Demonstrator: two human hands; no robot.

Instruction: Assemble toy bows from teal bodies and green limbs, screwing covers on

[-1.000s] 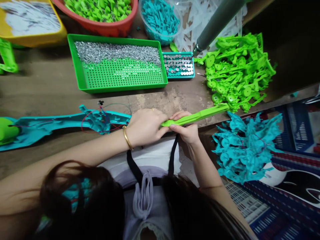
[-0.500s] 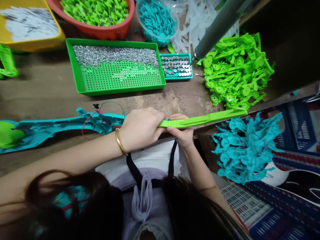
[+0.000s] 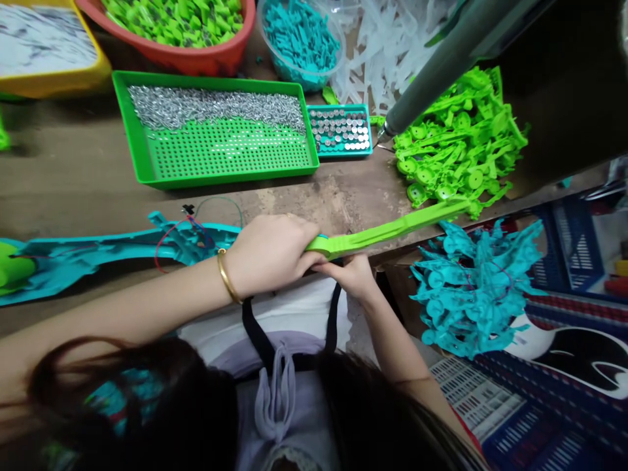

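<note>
My left hand (image 3: pixel 275 252), with a gold bracelet at the wrist, is closed over the left end of a long light-green plastic piece (image 3: pixel 392 229). A little turquoise shows at its fingertips. My right hand (image 3: pixel 357 275) is just below the green piece, its thumb reaching to my left fingertips; its other fingers are mostly hidden, and what they hold, if anything, cannot be made out. Left of my left hand lies a long turquoise plastic shell (image 3: pixel 93 252) with red and dark wires (image 3: pixel 169 239) and a green part (image 3: pixel 14 267) at its far left.
Behind my hands are a green tray (image 3: pixel 226 176) of small metal pins and a turquoise tray (image 3: pixel 341 154) of metal discs. A screwdriver-like tool (image 3: pixel 412 98) hangs over piled green parts (image 3: pixel 456 144). Turquoise parts (image 3: pixel 475 288) pile up beyond the table edge (image 3: pixel 417 239).
My right thumb has slid off the green piece to below it, and the right fingers behind it have dropped down. The green piece slants up slightly more. The view has shifted a little.
</note>
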